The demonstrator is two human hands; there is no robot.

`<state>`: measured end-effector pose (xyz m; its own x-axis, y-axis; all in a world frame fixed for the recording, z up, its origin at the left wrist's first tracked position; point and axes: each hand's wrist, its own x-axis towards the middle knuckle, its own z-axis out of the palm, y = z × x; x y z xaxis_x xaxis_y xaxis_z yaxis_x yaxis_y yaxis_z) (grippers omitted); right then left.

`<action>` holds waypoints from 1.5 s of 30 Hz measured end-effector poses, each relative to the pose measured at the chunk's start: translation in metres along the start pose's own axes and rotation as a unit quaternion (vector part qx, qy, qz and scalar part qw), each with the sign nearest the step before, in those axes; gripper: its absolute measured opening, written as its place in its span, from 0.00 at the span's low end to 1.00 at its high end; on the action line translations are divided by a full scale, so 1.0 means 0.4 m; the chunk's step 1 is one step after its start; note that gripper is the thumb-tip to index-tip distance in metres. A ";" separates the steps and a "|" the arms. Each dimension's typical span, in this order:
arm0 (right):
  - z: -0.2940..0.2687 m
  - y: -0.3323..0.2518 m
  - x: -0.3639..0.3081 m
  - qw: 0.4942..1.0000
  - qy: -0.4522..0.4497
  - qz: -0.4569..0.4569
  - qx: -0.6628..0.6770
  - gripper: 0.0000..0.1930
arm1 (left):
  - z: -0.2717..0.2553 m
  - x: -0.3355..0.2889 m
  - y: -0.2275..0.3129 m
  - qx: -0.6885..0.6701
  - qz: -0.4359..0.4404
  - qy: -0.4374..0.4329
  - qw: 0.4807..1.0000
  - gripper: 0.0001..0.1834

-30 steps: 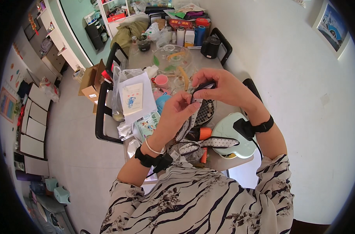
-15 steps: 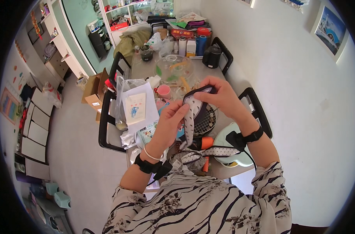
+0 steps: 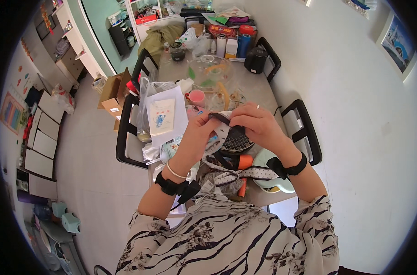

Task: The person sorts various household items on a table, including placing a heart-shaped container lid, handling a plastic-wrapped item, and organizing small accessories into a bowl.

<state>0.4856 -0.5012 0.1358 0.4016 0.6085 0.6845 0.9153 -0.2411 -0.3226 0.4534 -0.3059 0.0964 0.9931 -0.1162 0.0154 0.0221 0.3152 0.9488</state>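
Both hands meet over the near part of the cluttered table, gripping a whitish cloth strip [image 3: 222, 134] with small dark marks and a dark edging. My left hand [image 3: 195, 137] pinches its folded top from the left. Close beside it, my right hand [image 3: 260, 127] has the dark edge between thumb and fingers. A similar patterned length [image 3: 259, 173] lies lower on the table, looped towards the right; whether it joins the held piece I cannot tell. Behind the hands sits a round black mesh thing [image 3: 237, 141], partly covered. An orange cylinder [image 3: 245, 161] lies just below it.
Left of my hands are papers [image 3: 166, 114] and a pink mug [image 3: 197, 98]. To the right lies a pale green rounded object [image 3: 265, 159]. Farther back stand a black kettle [image 3: 256, 60], bottles and boxes. Black-framed chairs [image 3: 304, 130] flank the table.
The cloth, earlier stretched upward in a loop with a long hanging tail, is now folded smaller between my hands. My right hand has come lower and the two hands are closer together.
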 end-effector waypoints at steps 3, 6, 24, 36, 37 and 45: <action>0.004 0.010 -0.004 0.998 -0.003 -0.050 -0.039 0.14 | 0.011 -0.014 0.016 -0.160 -0.093 -0.016 0.983 0.09; 0.000 0.018 -0.022 0.994 -0.012 -0.067 -0.080 0.13 | 0.029 -0.027 0.034 -0.189 -0.104 -0.033 0.976 0.09; 0.040 0.020 -0.073 0.850 -0.004 0.398 0.345 0.09 | 0.025 -0.025 0.044 0.218 0.077 -0.048 0.972 0.11; 0.068 0.012 -0.088 0.697 0.122 0.382 0.595 0.05 | 0.020 -0.028 0.028 0.148 0.090 -0.046 0.984 0.10; 0.068 0.003 -0.083 0.653 0.140 0.374 0.644 0.06 | 0.018 -0.027 0.025 0.207 0.110 -0.044 0.971 0.11; 0.070 -0.009 -0.082 0.777 0.051 0.416 0.469 0.10 | 0.023 -0.033 0.020 0.221 0.145 -0.045 0.963 0.15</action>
<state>0.4683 -0.4992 0.0961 0.8868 0.4619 0.0161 -0.0696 0.1678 -0.9834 0.4395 -0.3106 0.1067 0.9356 -0.1711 0.3087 -0.3260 -0.0838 0.9416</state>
